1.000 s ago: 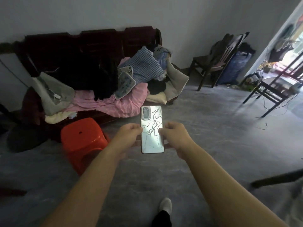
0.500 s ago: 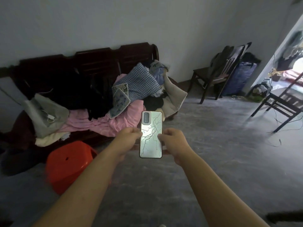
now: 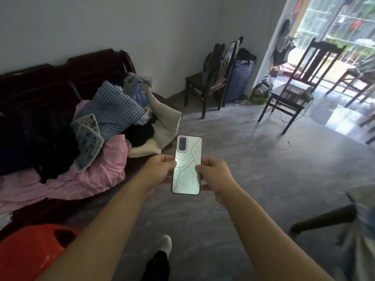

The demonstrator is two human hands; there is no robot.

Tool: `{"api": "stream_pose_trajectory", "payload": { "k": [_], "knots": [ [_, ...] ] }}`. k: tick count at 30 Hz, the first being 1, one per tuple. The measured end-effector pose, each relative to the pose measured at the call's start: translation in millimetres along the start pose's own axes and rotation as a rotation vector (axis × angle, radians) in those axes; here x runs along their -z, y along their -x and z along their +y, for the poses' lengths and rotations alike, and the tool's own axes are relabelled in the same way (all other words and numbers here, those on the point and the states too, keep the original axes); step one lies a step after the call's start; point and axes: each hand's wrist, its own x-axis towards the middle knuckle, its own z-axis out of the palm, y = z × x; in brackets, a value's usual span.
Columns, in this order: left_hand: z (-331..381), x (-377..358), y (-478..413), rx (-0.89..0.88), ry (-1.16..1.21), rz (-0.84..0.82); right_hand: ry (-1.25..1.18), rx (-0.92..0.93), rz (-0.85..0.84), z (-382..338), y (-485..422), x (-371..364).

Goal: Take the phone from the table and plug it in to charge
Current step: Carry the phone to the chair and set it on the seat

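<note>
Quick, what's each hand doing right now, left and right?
Left hand: closed on the left edge of the phone.
Right hand: closed on the phone's right edge.

A plain grey wall (image 3: 142, 23) backs a dark wooden sofa (image 3: 60, 78) heaped with clothes, two dark chairs (image 3: 211, 78) stand on the grey floor (image 3: 263, 169), and daylight pours through a doorway (image 3: 334, 37) at right.
</note>
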Motion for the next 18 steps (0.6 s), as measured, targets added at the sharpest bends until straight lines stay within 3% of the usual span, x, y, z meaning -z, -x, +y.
{"api": "stream_pose_trajectory", "payload": {
  "k": [8,18],
  "knots": [
    [48.0,-46.9,-101.9,0.000,-0.068,-0.263,-0.059,-0.074,0.238,-25.5,-70.7,33.3],
    [108.3,-102.1,-196.1,-0.017,-0.159,-0.465,-0.183,-0.131,0.423,-63.1,-133.8,78.3]
  ]
}}
